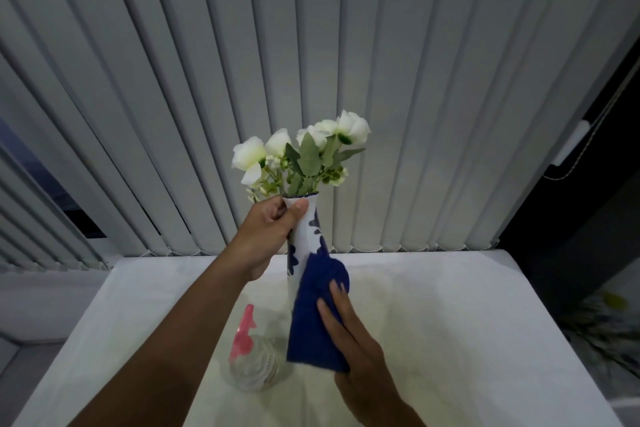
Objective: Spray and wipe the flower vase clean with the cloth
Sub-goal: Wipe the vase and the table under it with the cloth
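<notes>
Flower vase [306,236] is held above the white worktop [450,305], gripped at the neck by the left hand [266,236]. Blue cloth [317,315] is pressed to its lower body by the right hand [353,343]. Spray bottle [251,357] stands near the vase.

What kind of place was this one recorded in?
Probably a home or office room by a window: grey vertical blinds with a pull cord hang behind a white-covered table.
</notes>
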Demonstrator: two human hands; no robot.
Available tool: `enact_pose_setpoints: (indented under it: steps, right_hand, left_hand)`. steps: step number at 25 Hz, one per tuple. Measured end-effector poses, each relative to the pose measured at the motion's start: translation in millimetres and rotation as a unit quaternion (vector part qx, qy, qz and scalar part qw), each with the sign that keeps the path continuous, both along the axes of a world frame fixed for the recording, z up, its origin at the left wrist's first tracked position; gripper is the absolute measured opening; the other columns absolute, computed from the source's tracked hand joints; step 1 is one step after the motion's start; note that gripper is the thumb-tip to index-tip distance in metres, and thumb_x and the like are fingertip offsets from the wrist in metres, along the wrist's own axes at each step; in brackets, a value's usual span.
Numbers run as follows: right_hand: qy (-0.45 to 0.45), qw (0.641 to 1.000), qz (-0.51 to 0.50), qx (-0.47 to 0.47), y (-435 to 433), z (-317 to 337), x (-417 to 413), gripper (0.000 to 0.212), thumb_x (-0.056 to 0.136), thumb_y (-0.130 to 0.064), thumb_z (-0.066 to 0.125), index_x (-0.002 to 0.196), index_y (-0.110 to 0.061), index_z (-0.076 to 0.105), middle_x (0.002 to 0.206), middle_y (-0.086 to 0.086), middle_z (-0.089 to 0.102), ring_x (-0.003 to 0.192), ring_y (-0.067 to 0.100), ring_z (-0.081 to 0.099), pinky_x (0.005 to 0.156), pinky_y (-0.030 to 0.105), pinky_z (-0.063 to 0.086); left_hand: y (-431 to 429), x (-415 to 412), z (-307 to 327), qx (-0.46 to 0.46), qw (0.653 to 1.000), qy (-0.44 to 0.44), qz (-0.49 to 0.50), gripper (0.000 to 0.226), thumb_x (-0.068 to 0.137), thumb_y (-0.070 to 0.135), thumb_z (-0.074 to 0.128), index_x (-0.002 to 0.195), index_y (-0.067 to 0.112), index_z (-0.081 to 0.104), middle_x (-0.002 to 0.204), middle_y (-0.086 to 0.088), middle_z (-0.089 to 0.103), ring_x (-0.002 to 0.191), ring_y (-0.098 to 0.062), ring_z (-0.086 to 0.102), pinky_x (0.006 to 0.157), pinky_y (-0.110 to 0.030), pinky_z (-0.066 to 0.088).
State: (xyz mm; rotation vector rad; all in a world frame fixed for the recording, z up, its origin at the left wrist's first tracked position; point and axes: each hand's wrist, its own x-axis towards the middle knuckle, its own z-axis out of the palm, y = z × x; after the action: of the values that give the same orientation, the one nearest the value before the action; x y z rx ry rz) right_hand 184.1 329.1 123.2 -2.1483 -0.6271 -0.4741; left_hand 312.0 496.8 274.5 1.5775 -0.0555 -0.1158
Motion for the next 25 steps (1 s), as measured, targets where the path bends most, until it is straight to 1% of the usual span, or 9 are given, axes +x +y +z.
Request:
enact_pose_setpoints:
  steps: [5,8,10,14,16,18,21,23,25]
  right_hand:
    - [0.028,0.993,-0.014,0.113,7.9,17.6,9.2,0.056,0.105,-0.038,0.048,0.152,-0.009,0.042,0.167,-0.008,0.023,0.15,0.019,0.031,0.106,0.032,0.049]
    - [0.031,0.991,-0.014,0.128,10.8,53.7,41.4,0.053,0.105,-0.019,0.051,0.156,-0.013,0.035,0.168,0.001,0.022,0.151,0.02,0.028,0.11,0.023,0.043]
    - [0.027,0.997,-0.013,0.076,10.7,61.1,51.6,0.061,0.101,-0.007,0.058,0.156,-0.014,0.034,0.168,0.006,0.02,0.153,0.023,0.023,0.114,0.03,0.041]
    - [-0.084,0.992,0.027,-0.094,-7.5,20.4,29.7,0.06,0.103,-0.031,0.052,0.157,-0.015,0.032,0.168,0.007,0.019,0.153,0.031,0.019,0.118,0.043,0.033]
    - [-0.034,0.992,0.054,-0.11,-23.0,-13.1,11.3,0.066,0.101,-0.024,0.06,0.159,-0.022,0.029,0.17,-0.001,0.013,0.154,0.025,0.019,0.116,0.039,0.037]
    - [0.084,0.994,0.067,0.027,-27.1,-38.0,-6.9,0.066,0.096,0.003,0.061,0.154,-0.021,0.041,0.168,-0.001,0.023,0.152,0.024,0.026,0.114,0.035,0.041]
    - [0.303,0.844,-0.069,0.438,-16.1,-33.6,-12.2,0.05,0.096,0.015,0.054,0.125,-0.021,0.073,0.141,0.007,0.063,0.128,0.029,0.06,0.094,0.028,0.056]
    - [0.41,0.695,-0.179,0.563,-15.6,-17.8,0.1,0.032,0.095,0.001,0.062,0.108,-0.021,0.081,0.11,0.012,0.079,0.093,0.031,0.077,0.066,0.03,0.063]
    - [0.485,0.602,-0.179,0.609,-13.2,8.4,7.7,0.014,0.088,-0.011,0.073,0.096,-0.015,0.084,0.096,0.019,0.079,0.081,0.038,0.077,0.058,0.038,0.062]
  left_hand:
    - [0.1,-2.2,0.1,0.019,0.999,-0.003,-0.041,0.023,0.105,0.024,0.051,0.111,0.008,0.067,0.086,0.008,0.079,0.077,-0.004,0.074,0.067,-0.018,0.057]
    - [-7.8,-5.4,-1.0,0.057,0.996,-0.008,-0.064,0.026,0.104,0.03,0.053,0.107,0.009,0.068,0.092,0.002,0.08,0.084,-0.012,0.075,0.073,-0.026,0.061]
    - [-8.7,-5.4,-1.9,0.043,0.998,-0.004,-0.053,0.028,0.103,0.032,0.054,0.106,0.007,0.068,0.094,-0.003,0.079,0.084,-0.015,0.074,0.072,-0.027,0.061]
    - [1.3,-1.5,0.1,0.0,1.0,-0.001,-0.031,0.03,0.104,0.026,0.052,0.109,0.0,0.065,0.092,-0.008,0.077,0.082,-0.018,0.072,0.071,-0.025,0.061]
    - [8.0,2.2,2.3,-0.006,1.0,-0.004,-0.021,0.031,0.104,0.023,0.052,0.119,-0.001,0.065,0.107,-0.012,0.076,0.093,-0.02,0.073,0.082,-0.028,0.062]
    - [13.0,3.9,4.4,-0.01,1.0,-0.005,-0.022,0.031,0.105,0.022,0.05,0.124,0.0,0.064,0.112,-0.013,0.075,0.099,-0.022,0.072,0.085,-0.028,0.062]
    - [17.2,3.3,3.8,-0.041,0.999,0.009,-0.035,0.031,0.106,0.022,0.047,0.123,0.002,0.065,0.118,-0.014,0.075,0.102,-0.021,0.073,0.086,-0.029,0.062]
    - [17.3,1.4,0.7,-0.05,0.997,0.009,-0.056,0.03,0.106,0.022,0.046,0.12,0.005,0.067,0.116,-0.011,0.077,0.103,-0.019,0.074,0.085,-0.027,0.061]
    - [14.1,-1.3,-3.8,-0.044,0.996,0.017,-0.071,0.027,0.106,0.021,0.046,0.116,0.008,0.068,0.11,-0.004,0.079,0.1,-0.016,0.075,0.083,-0.024,0.06]
